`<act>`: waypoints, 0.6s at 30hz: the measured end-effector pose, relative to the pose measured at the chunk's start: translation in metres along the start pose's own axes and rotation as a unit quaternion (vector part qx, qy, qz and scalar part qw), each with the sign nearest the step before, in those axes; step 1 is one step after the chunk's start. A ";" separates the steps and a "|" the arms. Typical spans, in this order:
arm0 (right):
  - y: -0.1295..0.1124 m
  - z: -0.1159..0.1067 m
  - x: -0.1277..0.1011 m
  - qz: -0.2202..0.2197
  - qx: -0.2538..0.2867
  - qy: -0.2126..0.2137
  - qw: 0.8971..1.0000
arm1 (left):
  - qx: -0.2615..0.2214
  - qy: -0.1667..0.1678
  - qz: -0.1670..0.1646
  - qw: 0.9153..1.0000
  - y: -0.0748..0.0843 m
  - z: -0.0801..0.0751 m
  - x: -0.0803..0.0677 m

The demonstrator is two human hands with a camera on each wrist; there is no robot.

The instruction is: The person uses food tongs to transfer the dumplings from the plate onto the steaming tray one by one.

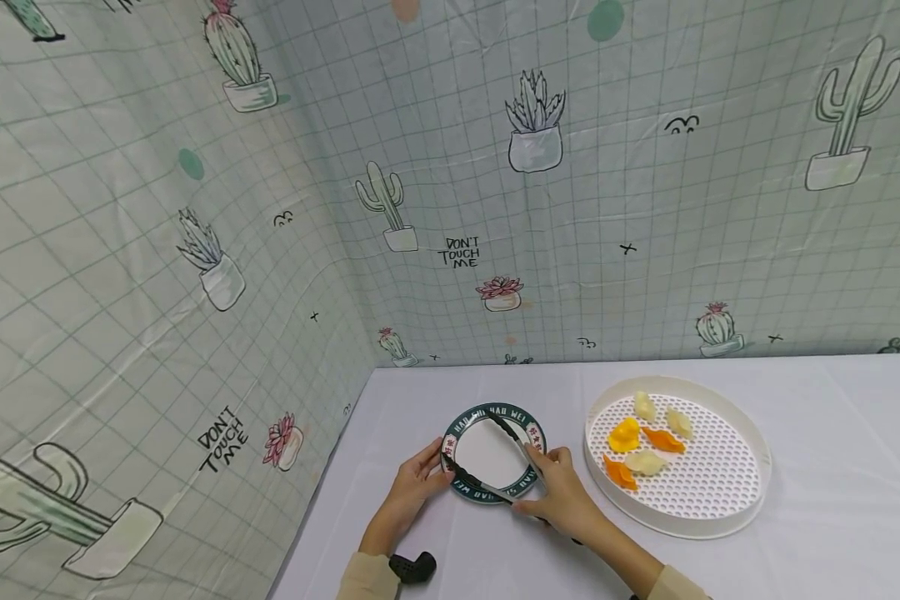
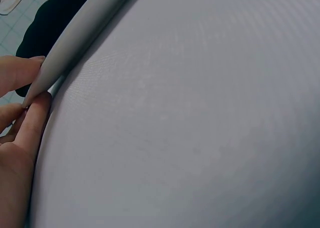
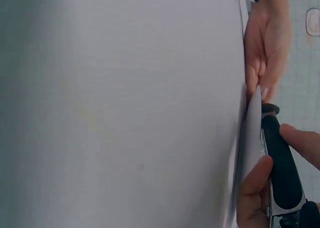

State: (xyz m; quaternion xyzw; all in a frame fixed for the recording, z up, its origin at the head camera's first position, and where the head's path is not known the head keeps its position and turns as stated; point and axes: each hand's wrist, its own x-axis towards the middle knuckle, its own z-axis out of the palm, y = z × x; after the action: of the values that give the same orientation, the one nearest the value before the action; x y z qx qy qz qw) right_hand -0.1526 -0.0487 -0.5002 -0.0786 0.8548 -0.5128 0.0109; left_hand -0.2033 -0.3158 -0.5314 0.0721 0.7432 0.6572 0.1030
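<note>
Low centre of the head view: left hand (image 1: 412, 487) pinching the plate (image 1: 492, 454) rim to steady it on the surface (image 1: 832, 467). Right hand (image 1: 558, 496) gripping tongs (image 1: 495, 462), arms spread over the plate. Tray (image 1: 750, 467) of dumplings (image 1: 645, 437) just right, within reach.
</note>
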 end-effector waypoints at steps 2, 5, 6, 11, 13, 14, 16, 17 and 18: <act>0.000 -0.001 0.001 0.000 -0.008 -0.002 1.000 | -0.003 -0.002 0.001 1.000 0.000 0.000 0.000; -0.001 -0.002 0.002 0.002 -0.020 -0.007 1.000 | -0.008 -0.006 0.006 1.000 0.001 -0.001 0.000; -0.001 -0.003 0.003 0.003 -0.022 -0.010 1.000 | -0.010 -0.009 0.010 1.000 0.000 -0.001 0.000; -0.003 -0.006 0.004 0.011 -0.043 -0.026 0.999 | 0.001 -0.029 0.052 0.998 -0.004 -0.004 -0.001; -0.003 -0.007 0.004 0.012 -0.053 -0.034 0.998 | 0.006 -0.030 0.056 0.998 -0.004 -0.004 -0.001; -0.004 -0.008 0.004 0.013 -0.057 -0.037 0.998 | 0.006 -0.026 0.050 0.998 -0.003 -0.003 -0.001; -0.004 -0.010 0.003 0.015 -0.065 -0.043 0.997 | 0.001 -0.019 0.034 0.999 -0.002 -0.002 0.000; -0.005 -0.011 0.003 0.015 -0.067 -0.045 0.997 | -0.005 -0.014 0.022 1.000 -0.002 -0.002 0.000; -0.005 -0.012 0.003 0.017 -0.068 -0.047 0.996 | -0.008 -0.011 0.014 1.000 -0.001 -0.001 0.000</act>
State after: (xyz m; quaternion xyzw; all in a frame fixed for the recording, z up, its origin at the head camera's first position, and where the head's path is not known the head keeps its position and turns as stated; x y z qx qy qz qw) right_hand -0.1556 -0.0406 -0.4897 -0.0888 0.8873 -0.4492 0.0546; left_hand -0.2034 -0.3172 -0.5320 0.0890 0.7357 0.6635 0.1029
